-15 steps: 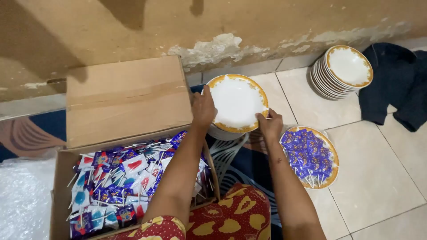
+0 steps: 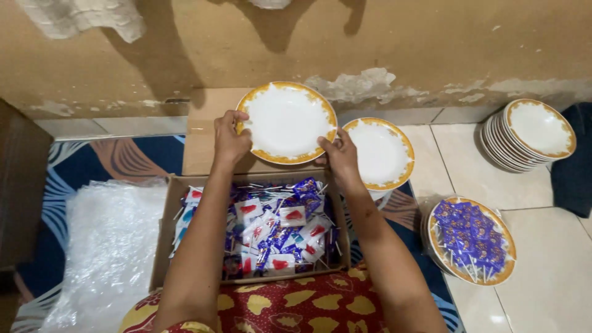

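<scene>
The white plate with the yellow patterned rim [image 2: 287,122] is up off the floor, held level between both my hands above the far flap of the cardboard box [image 2: 198,145]. My left hand [image 2: 230,137] is closed on its left edge, thumb over the rim and fingers curled beneath. My right hand [image 2: 338,153] is closed on the lower right edge in the same way, thumb on top. The plate's face is bare and turned up toward me.

Just beside it to the right, partly behind my right hand, lies a second plate [image 2: 382,151] of the same kind, also bare, resting at the edge of the blue patterned mat [image 2: 98,160]. Right under my forearms, the open box is packed with small wrapped sweets on sticks [image 2: 280,228], in white, red and blue wrappers. A sheet of clear bubble wrap [image 2: 108,246] lies on the mat to the left of the box.

On the tiled floor [image 2: 555,271] to my right sits a third plate heaped with blue-wrapped sweets [image 2: 472,237]. Further back by the wall stands a stack of matching plates [image 2: 530,135], well apart from the one I hold.
</scene>
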